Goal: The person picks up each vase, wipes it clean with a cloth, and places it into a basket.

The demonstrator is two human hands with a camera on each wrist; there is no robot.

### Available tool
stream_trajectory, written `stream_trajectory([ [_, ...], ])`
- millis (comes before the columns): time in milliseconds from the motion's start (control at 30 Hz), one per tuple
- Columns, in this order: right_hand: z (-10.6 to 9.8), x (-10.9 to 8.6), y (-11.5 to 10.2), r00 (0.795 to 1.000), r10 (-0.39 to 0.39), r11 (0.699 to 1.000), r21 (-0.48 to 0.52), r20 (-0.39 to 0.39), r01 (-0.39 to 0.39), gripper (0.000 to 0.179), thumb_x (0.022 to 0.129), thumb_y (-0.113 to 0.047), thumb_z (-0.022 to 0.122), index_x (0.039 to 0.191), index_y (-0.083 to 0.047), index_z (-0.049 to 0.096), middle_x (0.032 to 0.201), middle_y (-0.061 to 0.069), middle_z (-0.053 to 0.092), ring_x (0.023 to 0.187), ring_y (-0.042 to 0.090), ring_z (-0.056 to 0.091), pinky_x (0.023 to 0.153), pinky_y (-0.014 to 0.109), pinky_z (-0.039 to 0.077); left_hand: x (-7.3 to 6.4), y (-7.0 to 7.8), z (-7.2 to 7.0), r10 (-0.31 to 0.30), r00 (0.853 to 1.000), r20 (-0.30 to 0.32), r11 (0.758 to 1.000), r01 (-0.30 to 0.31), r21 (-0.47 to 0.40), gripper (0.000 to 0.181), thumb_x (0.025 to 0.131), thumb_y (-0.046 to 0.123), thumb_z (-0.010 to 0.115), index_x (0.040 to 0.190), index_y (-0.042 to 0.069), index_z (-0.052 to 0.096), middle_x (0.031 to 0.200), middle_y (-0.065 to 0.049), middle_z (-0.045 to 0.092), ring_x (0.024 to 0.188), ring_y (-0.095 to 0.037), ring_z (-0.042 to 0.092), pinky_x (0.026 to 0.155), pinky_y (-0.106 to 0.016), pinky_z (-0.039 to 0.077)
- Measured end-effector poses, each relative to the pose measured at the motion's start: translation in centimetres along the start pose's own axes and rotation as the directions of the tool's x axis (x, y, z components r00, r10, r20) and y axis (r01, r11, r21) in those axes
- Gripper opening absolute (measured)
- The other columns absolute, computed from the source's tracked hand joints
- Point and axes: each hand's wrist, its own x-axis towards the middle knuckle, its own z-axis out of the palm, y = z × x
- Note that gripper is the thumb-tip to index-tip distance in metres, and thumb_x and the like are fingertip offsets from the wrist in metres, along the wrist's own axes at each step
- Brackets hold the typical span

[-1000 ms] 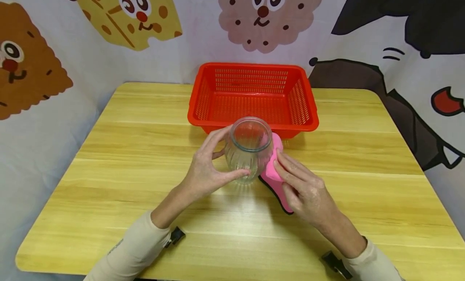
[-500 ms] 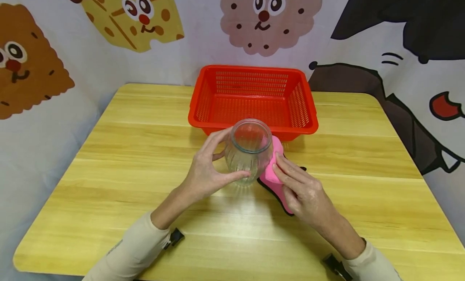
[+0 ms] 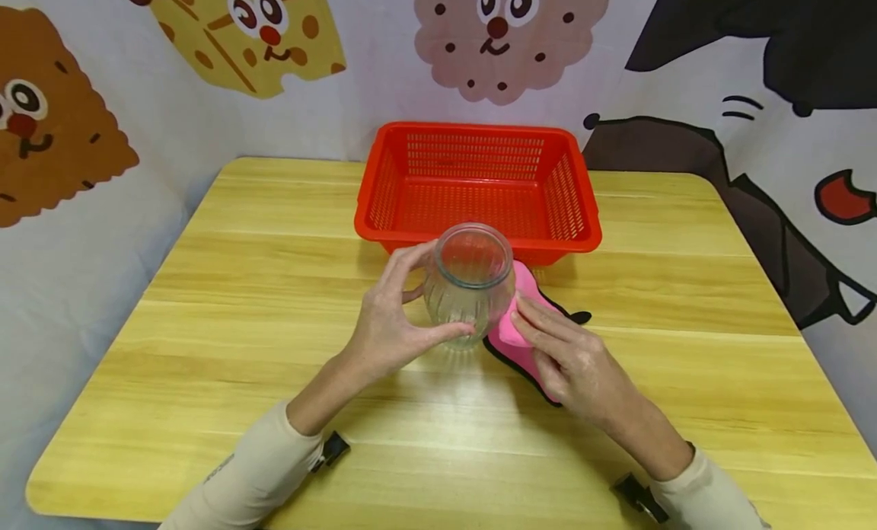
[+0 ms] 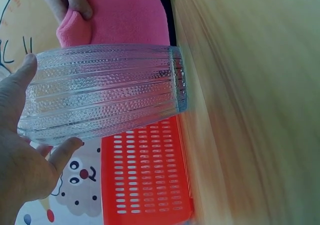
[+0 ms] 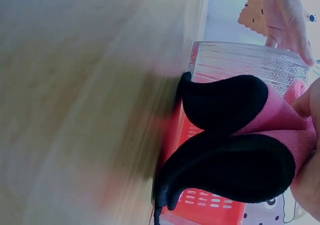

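Observation:
A ribbed clear glass jar, rim upward, stands at the middle of the table. My left hand grips it from the left, thumb in front and fingers around the far side. In the left wrist view the jar shows a bumpy, vertically ribbed wall with its base at the table. A pink cloth with black edging is bunched against the jar's right side. My right hand pinches it between thumb and fingers. Black folds of the cloth hang below that hand in the right wrist view.
Directly behind the jar sits a red perforated plastic basket. All of this is on a light wooden table with rounded corners. A cartoon-printed curtain rises behind the table.
My right hand has slid the pink cloth slightly down along the jar's right side. More of the cloth's black edge and loop now shows on the right. The left hand and jar stay put.

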Motion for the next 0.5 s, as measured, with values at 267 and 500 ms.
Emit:
stream_trajectory([
  [267,-0.03,0.05,0.05,0.999,0.028,1.000,0.011,0.022,-0.028,0.046,0.085,0.009,0.052,0.128,0.005,0.067,0.140,0.019,0.058,0.128,0.033,0.056,0.106,0.021,0.041,0.02,0.02,0.08,-0.003,1.000,-0.014,0.999,0.004,0.053,0.104,0.063,0.025,0.101,0.148,0.012,0.043,0.136,-0.004,0.050,0.125,-0.016,0.054,0.085,-0.031,0.058],
  [500,0.15,0.00,0.13,0.999,0.033,0.999,0.016,0.025,-0.033,0.047,0.083,0.011,0.054,0.128,0.005,0.067,0.139,0.020,0.058,0.127,0.034,0.057,0.107,0.023,0.041,-0.01,-0.02,0.16,0.003,1.000,-0.026,0.998,-0.001,0.066,0.104,0.062,0.026,0.101,0.147,0.011,0.043,0.135,-0.004,0.050,0.125,-0.016,0.054,0.085,-0.030,0.058],
])
